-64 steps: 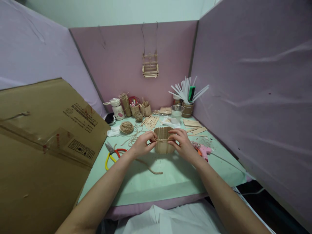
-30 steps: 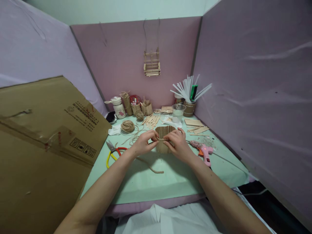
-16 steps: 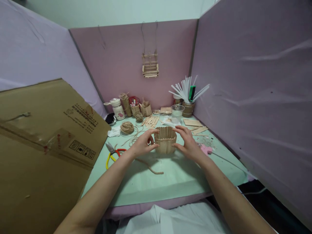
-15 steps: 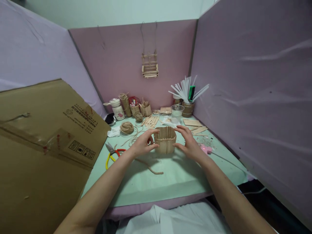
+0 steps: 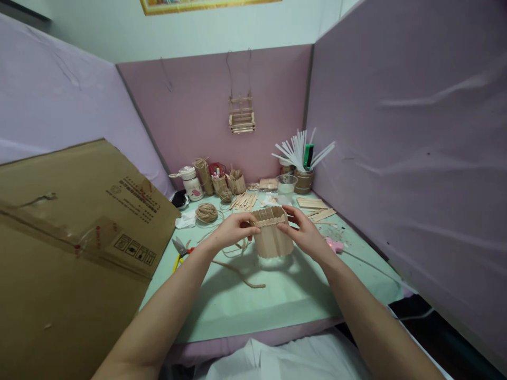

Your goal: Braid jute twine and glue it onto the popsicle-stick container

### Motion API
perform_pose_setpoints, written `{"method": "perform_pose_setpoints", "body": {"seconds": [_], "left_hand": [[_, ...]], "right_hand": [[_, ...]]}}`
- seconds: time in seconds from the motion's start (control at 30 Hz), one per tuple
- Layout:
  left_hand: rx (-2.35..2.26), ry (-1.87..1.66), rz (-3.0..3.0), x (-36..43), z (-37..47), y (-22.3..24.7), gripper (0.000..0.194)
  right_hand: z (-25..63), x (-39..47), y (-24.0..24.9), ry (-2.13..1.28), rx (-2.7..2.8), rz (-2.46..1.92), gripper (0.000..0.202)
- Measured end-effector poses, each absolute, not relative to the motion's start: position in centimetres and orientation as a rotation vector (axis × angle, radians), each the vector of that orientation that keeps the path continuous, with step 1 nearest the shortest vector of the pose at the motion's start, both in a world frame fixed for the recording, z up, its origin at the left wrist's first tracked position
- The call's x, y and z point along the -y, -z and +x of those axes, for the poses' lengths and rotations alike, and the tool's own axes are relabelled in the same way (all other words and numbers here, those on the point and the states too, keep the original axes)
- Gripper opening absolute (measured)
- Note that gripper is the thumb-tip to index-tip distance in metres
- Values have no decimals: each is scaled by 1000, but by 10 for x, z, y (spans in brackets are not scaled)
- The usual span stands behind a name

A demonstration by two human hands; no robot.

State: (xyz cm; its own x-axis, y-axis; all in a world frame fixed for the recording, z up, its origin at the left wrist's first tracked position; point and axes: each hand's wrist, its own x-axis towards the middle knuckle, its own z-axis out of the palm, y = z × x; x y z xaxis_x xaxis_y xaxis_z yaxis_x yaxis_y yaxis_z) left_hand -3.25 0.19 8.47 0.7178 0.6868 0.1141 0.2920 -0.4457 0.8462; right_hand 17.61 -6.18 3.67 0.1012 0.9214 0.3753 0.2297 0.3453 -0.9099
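Note:
A small basket of pale craft sticks (image 5: 273, 241) is between my hands, lifted a little off the green table cover and tilted. My left hand (image 5: 236, 230) pinches its upper left rim with thumb and fingers. On the other side my right hand (image 5: 301, 230) grips the upper right rim, thumb in front and fingers behind. Left of the basket, a cut length of jute cord (image 5: 241, 275) lies on the cover. Pliers with red and yellow handles (image 5: 180, 249) lie partly hidden behind my left forearm.
A ball of jute twine (image 5: 206, 212) and loose craft sticks (image 5: 244, 201) lie farther back. At right rests a pink glue gun (image 5: 335, 245) with its cable. Glue sticks stand in a cup (image 5: 304, 181). A big cardboard sheet (image 5: 79, 253) leans at left.
My hands have closed on the basket's rim and raised it slightly off the table, tilting it. The camera view has shifted upward a little.

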Motion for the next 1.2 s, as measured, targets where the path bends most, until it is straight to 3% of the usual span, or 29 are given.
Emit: {"method": "perform_pose_setpoints", "body": {"seconds": [0.3, 0.83, 1.2], "left_hand": [[-790, -525, 1899, -10, -28, -85, 50], [-897, -467, 1950, -6, -11, -94, 32], [-807, -471, 1857, -12, -19, -95, 43]], "right_hand": [[173, 60, -30, -797, 1310, -1297, 52], [174, 59, -28, -861, 1260, -1272, 54], [174, 59, -30, -941, 1155, -1269, 55]]}}
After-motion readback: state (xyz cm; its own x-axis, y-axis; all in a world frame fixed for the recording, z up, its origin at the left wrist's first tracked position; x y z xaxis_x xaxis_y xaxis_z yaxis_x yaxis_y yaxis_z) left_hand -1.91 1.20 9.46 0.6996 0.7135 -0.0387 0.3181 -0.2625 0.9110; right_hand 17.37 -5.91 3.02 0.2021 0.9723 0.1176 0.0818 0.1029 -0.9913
